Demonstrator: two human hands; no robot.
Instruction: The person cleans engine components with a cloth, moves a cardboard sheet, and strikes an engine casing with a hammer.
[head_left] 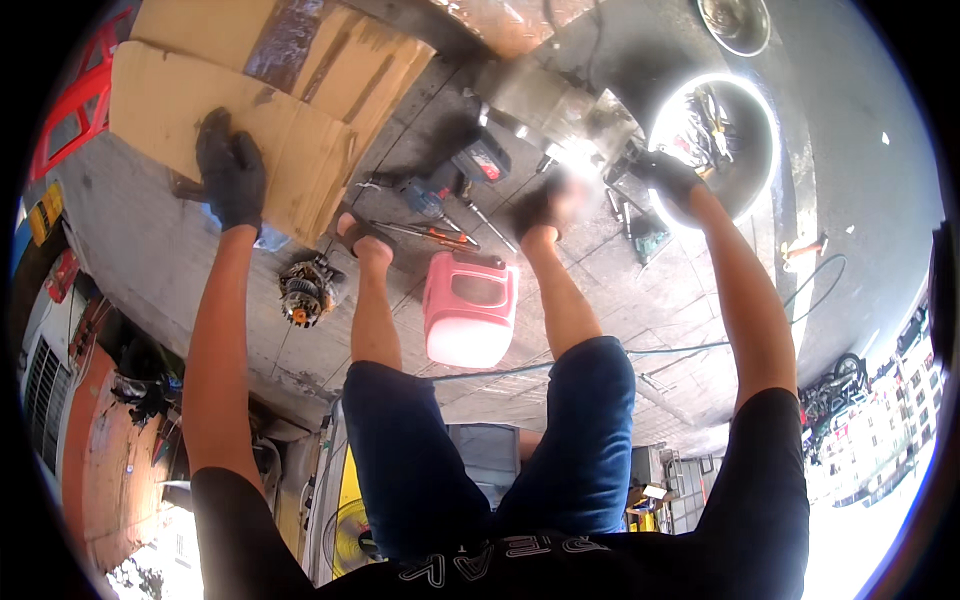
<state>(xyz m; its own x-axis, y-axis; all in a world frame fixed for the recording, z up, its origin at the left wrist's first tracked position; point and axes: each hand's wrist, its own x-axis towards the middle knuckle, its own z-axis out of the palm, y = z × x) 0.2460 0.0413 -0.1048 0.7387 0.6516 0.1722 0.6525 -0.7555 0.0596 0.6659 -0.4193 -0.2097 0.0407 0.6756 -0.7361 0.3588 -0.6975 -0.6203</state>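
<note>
My left hand, in a dark glove, lies on a flattened cardboard sheet with the thumb apart from the fingers. My right hand, also gloved, is at the left rim of a round basin that holds several hand tools. Its fingers bend around something dark that I cannot make out, beside the end of a greyish metal block. Strong glare washes out part of that block. Between my hands, a cordless power tool with a dark battery lies on the paving.
Orange-handled screwdrivers lie by my left foot. A pink stool stands between my legs, with a greasy motor part to its left. At right are a hammer and a thin hose. Another basin stands far right.
</note>
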